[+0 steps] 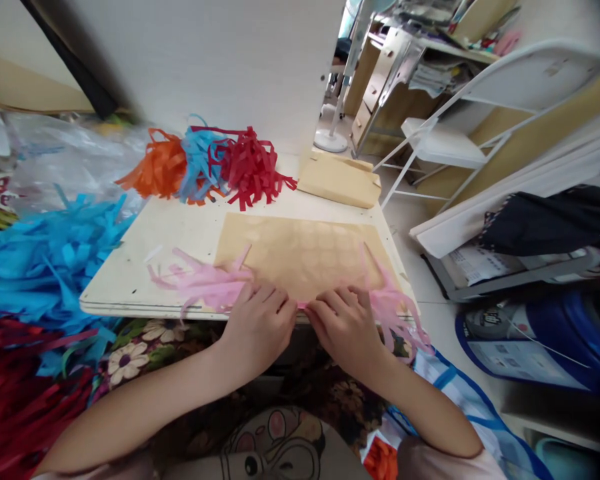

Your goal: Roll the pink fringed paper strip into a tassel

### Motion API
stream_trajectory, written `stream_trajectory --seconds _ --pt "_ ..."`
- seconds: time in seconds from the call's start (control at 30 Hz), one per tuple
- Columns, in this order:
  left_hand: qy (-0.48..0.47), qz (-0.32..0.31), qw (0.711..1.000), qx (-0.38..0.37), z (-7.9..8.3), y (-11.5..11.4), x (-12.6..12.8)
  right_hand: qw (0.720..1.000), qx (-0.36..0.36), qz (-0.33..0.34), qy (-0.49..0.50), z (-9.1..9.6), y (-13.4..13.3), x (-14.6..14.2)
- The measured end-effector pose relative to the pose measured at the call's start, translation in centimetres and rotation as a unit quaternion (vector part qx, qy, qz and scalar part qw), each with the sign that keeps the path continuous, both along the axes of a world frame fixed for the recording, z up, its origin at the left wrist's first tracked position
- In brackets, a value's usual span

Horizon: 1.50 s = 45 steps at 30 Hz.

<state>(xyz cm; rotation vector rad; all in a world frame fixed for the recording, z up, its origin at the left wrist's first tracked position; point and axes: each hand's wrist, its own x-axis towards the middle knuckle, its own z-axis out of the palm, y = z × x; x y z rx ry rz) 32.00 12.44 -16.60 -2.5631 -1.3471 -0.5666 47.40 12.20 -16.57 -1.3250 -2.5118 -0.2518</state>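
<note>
My left hand (260, 319) and my right hand (345, 323) meet at the near edge of a pale board (180, 233), both pinching the middle of a pink fringed tissue strip (205, 280). Its cut fringes spread left past my left hand and right past my right hand, where they hang over the board's edge. A tan paper sheet (300, 250) lies flat on the board just beyond my fingers, under part of the pink strip.
Orange (155, 167), blue (200, 157) and red (250, 167) tassels lie at the board's far side. A tan paper stack (337, 180) sits at the far right corner. Blue fringe (45, 247) and red fringe (20, 400) are piled left. A white folding chair (445, 143) stands right.
</note>
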Motion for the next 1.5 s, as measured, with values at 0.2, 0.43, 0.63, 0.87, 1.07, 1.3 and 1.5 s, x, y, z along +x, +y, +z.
stream_trajectory --seconds 0.2,0.43,0.63,0.87,1.07,1.3,1.5 --pt "0.021 0.026 0.999 -0.019 -0.2 -0.2 -0.8 0.997 0.013 -0.045 -0.059 0.3 -0.3 1.4" --pt "0.044 0.04 0.998 0.002 0.7 -0.1 -1.8 0.991 0.019 -0.062 -0.113 0.5 -0.3 2.3" --pt "0.056 0.046 0.997 0.011 1.1 0.1 -2.0 0.989 -0.034 -0.047 -0.137 1.0 -0.1 2.8" --pt "0.061 0.053 0.996 -0.044 1.3 0.8 -2.2 0.986 -0.045 -0.03 -0.155 1.5 0.9 3.2" --pt "0.08 0.05 0.992 -0.088 1.7 1.7 -2.2 0.978 -0.081 -0.009 -0.191 2.2 2.1 3.1" --pt "0.13 0.051 0.983 -0.12 2.0 2.3 -2.0 0.956 -0.129 0.016 -0.263 2.9 3.4 2.5" --pt "0.177 0.039 0.968 -0.175 2.5 3.1 -1.9 0.942 -0.169 -0.003 -0.289 4.4 4.0 0.6"
